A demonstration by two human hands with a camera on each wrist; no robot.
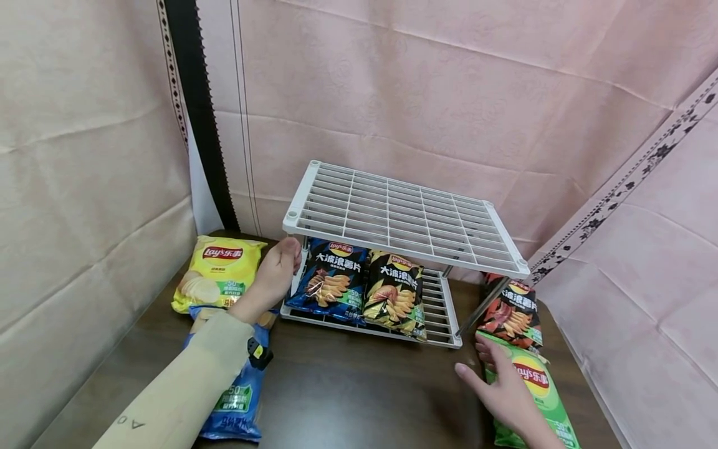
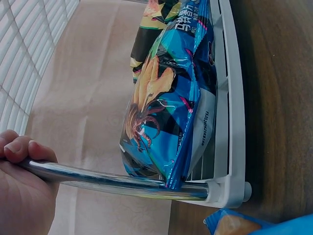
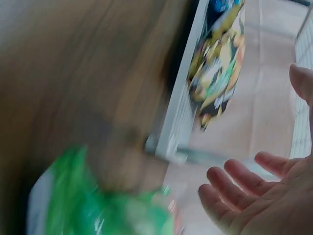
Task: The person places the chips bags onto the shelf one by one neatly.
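Note:
My left hand [image 1: 273,269] grips the front left metal post [image 2: 122,185] of a white two-tier rack [image 1: 387,218]. On the rack's lower shelf, a dark blue chip bag [image 1: 331,282] leans beside a black and gold chip bag [image 1: 395,294]. Fingers spread and holding nothing, my right hand [image 1: 507,390] is at the rack's front right corner. It overlaps a green chip bag [image 1: 552,399] in the head view. In the right wrist view, its palm and fingers [image 3: 230,188] show near the right post, and the green bag is blurred.
A yellow chip bag [image 1: 215,268] lies left of the rack, with a blue chip bag [image 1: 235,399] before it, partly hidden by my left arm. To the right is a black and red chip bag [image 1: 513,315]. Pink cloth [image 1: 449,93] hangs behind the brown table [image 1: 348,386].

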